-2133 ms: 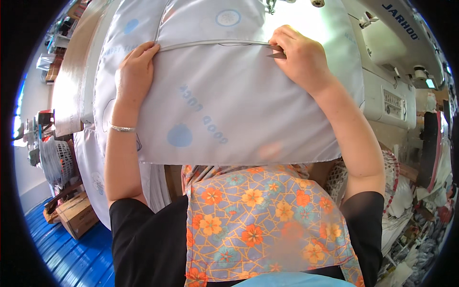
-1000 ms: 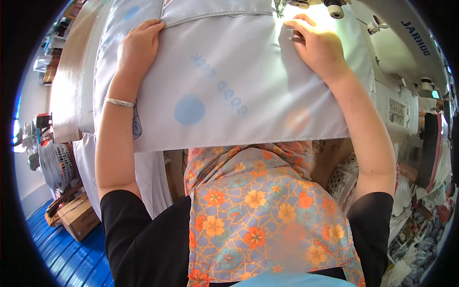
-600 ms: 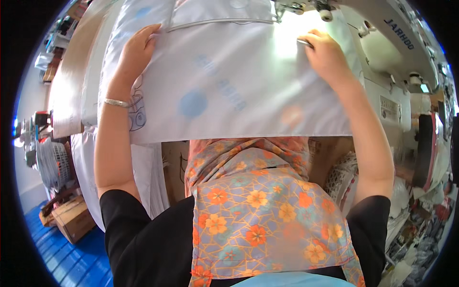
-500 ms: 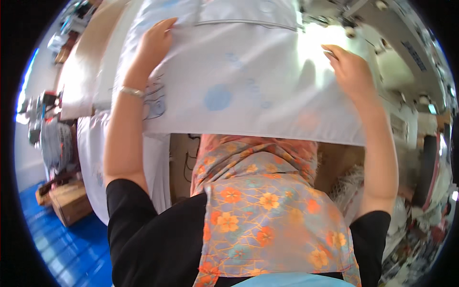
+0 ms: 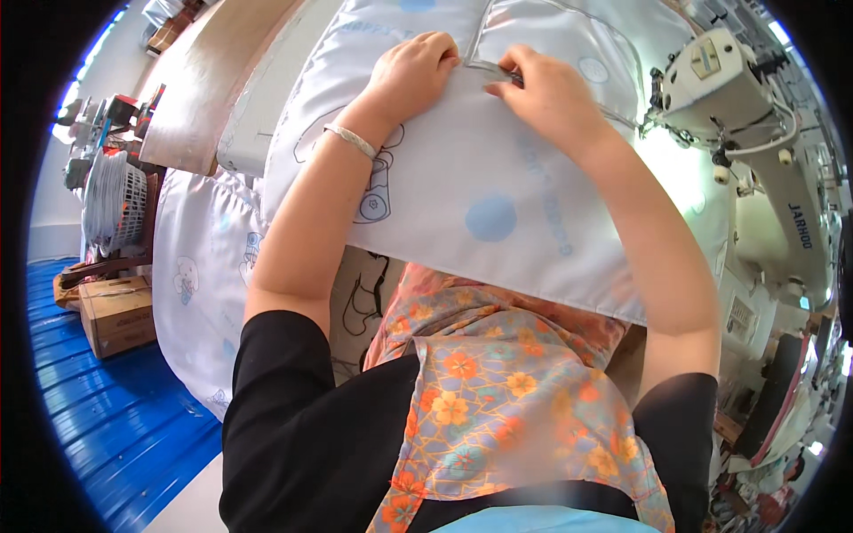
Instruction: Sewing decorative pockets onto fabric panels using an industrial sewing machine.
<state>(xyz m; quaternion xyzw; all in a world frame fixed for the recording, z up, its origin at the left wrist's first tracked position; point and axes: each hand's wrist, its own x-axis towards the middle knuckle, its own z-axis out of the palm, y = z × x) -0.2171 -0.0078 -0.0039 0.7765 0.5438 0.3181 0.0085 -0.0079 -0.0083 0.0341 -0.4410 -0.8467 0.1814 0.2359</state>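
Observation:
White satiny fabric (image 5: 426,186) with pale blue dots and cartoon prints lies spread in front of me, its near edge hanging above my lap. A piped seam crosses its far part. My left hand (image 5: 413,75) has its fingers curled together on the cloth at this seam. Close by on the right, my right hand (image 5: 546,98) pinches the seam edge between thumb and fingers. Something small, dark and metallic shows at its fingertips; its kind is unclear. A short gap separates the two hands.
At the right stands a white sewing machine (image 5: 715,80) with its lamp shining on the fabric. More printed fabric (image 5: 200,275) hangs at the left. A cardboard box (image 5: 115,315) and a white basket (image 5: 133,200) are beyond it, by the blue floor (image 5: 115,417).
Both hands have come together at the seam, the left moving right and the right moving left. The fabric has turned, and its near edge now slants down to the right.

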